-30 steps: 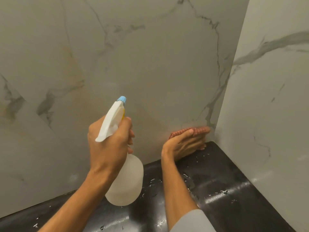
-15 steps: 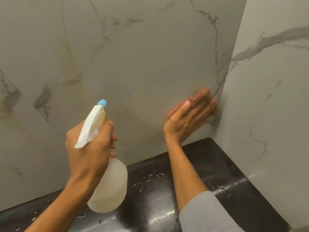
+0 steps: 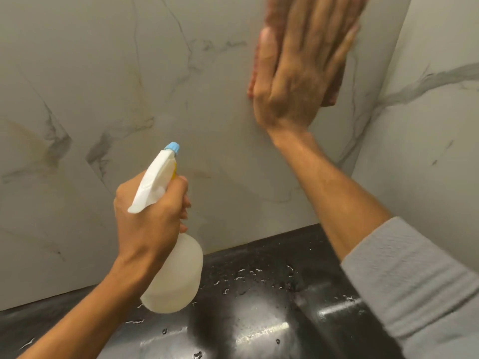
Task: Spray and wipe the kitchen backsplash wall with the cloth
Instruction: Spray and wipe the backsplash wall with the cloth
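My right hand lies flat with straight fingers on a reddish cloth, pressing it against the marble backsplash wall high up, near the corner. Most of the cloth is hidden under the hand; its edges show at the left and lower right. My left hand grips the neck of a white spray bottle with a blue nozzle, held above the counter at lower left and pointing at the wall.
A black counter runs along the bottom, wet with scattered droplets. A second marble wall meets the backsplash at the right, forming a corner. My grey sleeve crosses the lower right.
My right hand has slid the cloth up the wall, from just above the counter to the top of the view. My left hand with the bottle stayed at lower left.
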